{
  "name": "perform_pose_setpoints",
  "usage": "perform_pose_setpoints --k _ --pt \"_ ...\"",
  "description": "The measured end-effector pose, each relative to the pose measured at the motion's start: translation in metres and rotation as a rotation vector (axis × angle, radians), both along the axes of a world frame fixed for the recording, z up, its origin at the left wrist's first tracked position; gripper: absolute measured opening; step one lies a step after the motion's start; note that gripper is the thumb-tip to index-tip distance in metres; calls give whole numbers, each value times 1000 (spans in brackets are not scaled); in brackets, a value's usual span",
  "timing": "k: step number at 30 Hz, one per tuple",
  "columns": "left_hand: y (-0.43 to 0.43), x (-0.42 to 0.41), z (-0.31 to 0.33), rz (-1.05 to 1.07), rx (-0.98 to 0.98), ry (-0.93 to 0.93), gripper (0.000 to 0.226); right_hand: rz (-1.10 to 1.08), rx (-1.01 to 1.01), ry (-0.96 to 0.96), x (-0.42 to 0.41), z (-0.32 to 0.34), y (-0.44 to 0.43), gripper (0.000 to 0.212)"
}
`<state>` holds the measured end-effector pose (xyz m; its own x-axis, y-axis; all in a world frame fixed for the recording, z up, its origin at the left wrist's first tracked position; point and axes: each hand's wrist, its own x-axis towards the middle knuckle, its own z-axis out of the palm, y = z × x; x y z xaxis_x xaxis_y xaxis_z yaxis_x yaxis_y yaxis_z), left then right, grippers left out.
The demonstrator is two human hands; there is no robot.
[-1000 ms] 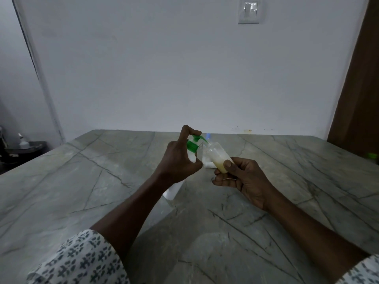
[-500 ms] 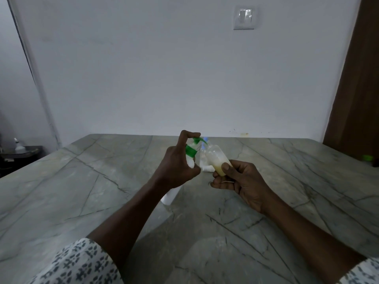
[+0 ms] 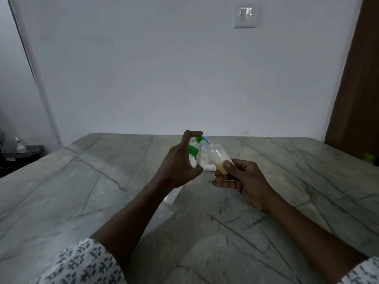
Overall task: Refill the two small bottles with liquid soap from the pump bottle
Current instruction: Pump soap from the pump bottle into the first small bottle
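Note:
My left hand (image 3: pixel 180 167) grips the white pump bottle (image 3: pixel 173 195) with its green pump head (image 3: pixel 194 147), forefinger curled over the top; the bottle is tilted, its base low above the table. My right hand (image 3: pixel 242 183) holds a small clear bottle (image 3: pixel 218 160) partly filled with pale yellow soap, tilted with its mouth right under the green nozzle. Behind them on the table stands a second small clear bottle (image 3: pixel 204 154) with a blue top. A small white cap (image 3: pixel 209 168) lies beside it.
The grey-green marble table (image 3: pixel 102 191) runs back to a white wall with a light switch (image 3: pixel 245 15). A brown door (image 3: pixel 356 78) is at the right, with a small green object (image 3: pixel 369 156) by the table's right edge. A dark stand (image 3: pixel 22 152) is at far left.
Both hands with their bottles hold nearly the same pose. The view has shifted slightly, with the hands sitting a little lower and left in frame.

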<state>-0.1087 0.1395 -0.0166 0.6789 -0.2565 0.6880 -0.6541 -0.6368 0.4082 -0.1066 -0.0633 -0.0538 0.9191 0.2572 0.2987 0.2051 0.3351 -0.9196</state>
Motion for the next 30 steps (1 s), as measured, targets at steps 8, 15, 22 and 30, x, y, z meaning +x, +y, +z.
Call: perform_pose_setpoints --k 8,15,22,30 --pt "1 0 0 23 -53 -2 73 16 -16 -12 2 -2 0 83" --pt "0 -1 0 26 -45 -2 72 25 -14 13 -2 -1 1 54" --pt "1 0 -1 2 -14 -1 83 23 2 5 -2 0 0 64" --pt "1 -2 0 40 -72 -1 70 26 -41 11 -5 1 3 54"
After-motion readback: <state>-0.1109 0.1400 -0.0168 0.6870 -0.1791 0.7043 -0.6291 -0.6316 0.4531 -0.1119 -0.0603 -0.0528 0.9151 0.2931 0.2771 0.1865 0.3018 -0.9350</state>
